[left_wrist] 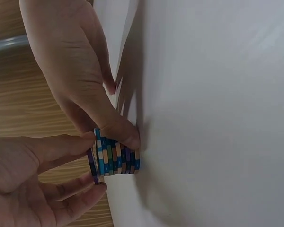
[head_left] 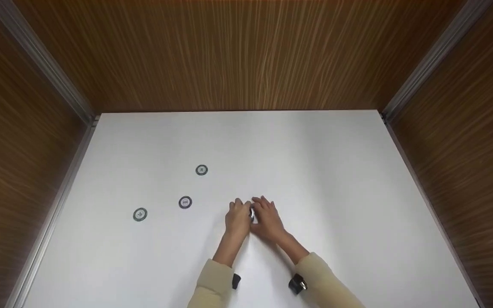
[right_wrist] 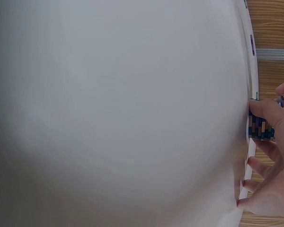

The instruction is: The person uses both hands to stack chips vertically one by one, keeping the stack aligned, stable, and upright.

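A stack of poker chips (left_wrist: 118, 158), mostly blue-edged with other colours among them, stands on the white table between the two hands. My right hand (head_left: 268, 220) grips the stack from the side, its thumb (left_wrist: 120, 132) lying along the chips' edges. Over the top of the stack, my left hand (left_wrist: 33, 184) pinches a purple-edged poker chip (left_wrist: 93, 166) between thumb and fingers, slightly tilted against the chip below. From above, the left hand (head_left: 238, 216) hides most of the stack, and only a sliver of it shows.
Three single poker chips lie flat on the table to the left: a green-rimmed one (head_left: 201, 170) farthest back, a dark-rimmed one (head_left: 185, 202) in the middle and a green-rimmed one (head_left: 140, 214) farthest left. Wood-grain panels (head_left: 238, 55) wall the table (head_left: 357, 192) at the back and sides.
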`<state>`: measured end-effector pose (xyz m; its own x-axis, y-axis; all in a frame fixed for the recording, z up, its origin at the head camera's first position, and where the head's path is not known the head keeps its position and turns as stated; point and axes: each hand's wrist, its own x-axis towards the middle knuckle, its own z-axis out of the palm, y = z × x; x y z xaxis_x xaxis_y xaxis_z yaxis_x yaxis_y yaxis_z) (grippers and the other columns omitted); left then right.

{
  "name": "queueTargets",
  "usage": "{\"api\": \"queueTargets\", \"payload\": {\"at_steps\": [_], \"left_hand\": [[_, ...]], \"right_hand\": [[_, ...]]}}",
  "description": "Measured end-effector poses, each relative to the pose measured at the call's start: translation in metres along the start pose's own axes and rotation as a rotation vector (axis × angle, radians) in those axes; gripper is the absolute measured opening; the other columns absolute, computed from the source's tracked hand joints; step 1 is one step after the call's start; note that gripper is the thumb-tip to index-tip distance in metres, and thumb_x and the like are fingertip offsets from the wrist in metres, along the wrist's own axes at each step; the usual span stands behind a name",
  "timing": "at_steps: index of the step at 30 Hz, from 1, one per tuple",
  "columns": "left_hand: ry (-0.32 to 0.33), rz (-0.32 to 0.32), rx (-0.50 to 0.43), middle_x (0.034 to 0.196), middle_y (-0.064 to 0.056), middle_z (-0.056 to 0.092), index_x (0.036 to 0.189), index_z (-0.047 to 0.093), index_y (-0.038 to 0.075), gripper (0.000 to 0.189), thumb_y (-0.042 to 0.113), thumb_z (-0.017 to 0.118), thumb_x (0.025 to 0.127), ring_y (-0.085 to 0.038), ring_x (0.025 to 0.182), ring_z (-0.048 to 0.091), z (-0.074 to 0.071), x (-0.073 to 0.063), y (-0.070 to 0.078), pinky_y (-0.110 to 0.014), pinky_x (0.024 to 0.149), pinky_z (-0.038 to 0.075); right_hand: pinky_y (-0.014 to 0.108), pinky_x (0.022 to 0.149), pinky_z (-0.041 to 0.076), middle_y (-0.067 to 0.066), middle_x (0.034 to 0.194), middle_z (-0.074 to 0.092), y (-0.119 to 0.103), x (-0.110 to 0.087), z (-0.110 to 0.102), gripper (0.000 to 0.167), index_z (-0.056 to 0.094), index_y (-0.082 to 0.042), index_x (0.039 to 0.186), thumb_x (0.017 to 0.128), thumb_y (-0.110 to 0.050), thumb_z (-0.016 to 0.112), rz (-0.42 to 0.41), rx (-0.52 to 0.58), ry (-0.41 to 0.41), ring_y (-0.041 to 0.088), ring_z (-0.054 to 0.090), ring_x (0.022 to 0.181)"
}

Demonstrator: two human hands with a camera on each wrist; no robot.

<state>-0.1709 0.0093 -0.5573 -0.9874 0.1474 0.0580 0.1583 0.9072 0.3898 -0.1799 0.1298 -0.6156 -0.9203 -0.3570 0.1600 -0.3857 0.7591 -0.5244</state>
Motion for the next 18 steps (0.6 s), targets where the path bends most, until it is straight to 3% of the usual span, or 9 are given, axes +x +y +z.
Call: {"api": "queueTargets", "payload": {"at_steps": [6,13,18], "left_hand": [[0.003,0.003,0.005,0.088,-0.012,0.054,0.097,0.066,0.004,0.020,0.007,0.070,0.078,-0.026,0.083,0.054,0.0021,0.0010,0.0030,-0.030,0.060,0.052],[0.072,0.028,0.022,0.085,-0.013,0.055,0.095,0.067,0.003,0.017,0.006,0.069,0.079,-0.026,0.079,0.055,0.0047,0.0008,0.0057,-0.030,0.057,0.052],[0.051,0.005,0.015,0.089,-0.012,0.055,0.103,0.066,0.003,0.026,0.006,0.071,0.078,-0.025,0.082,0.055,0.0070,0.0009,0.0069,-0.028,0.060,0.053]], "right_hand": [[0.063,0.100,0.020,0.017,0.129,0.045,0.0009,0.0002,-0.0004,0.052,0.054,-0.002,0.116,0.072,-0.022,0.074,0.000,-0.001,-0.002,0.042,0.032,0.126],[0.062,0.101,0.020,0.018,0.130,0.045,0.0007,0.0000,-0.0016,0.057,0.052,0.000,0.120,0.075,-0.027,0.074,0.002,-0.003,-0.012,0.041,0.031,0.126],[0.061,0.102,0.017,0.016,0.131,0.044,0.0005,0.0011,-0.0009,0.056,0.052,-0.003,0.121,0.075,-0.027,0.073,0.025,0.006,-0.033,0.040,0.029,0.128]]}}
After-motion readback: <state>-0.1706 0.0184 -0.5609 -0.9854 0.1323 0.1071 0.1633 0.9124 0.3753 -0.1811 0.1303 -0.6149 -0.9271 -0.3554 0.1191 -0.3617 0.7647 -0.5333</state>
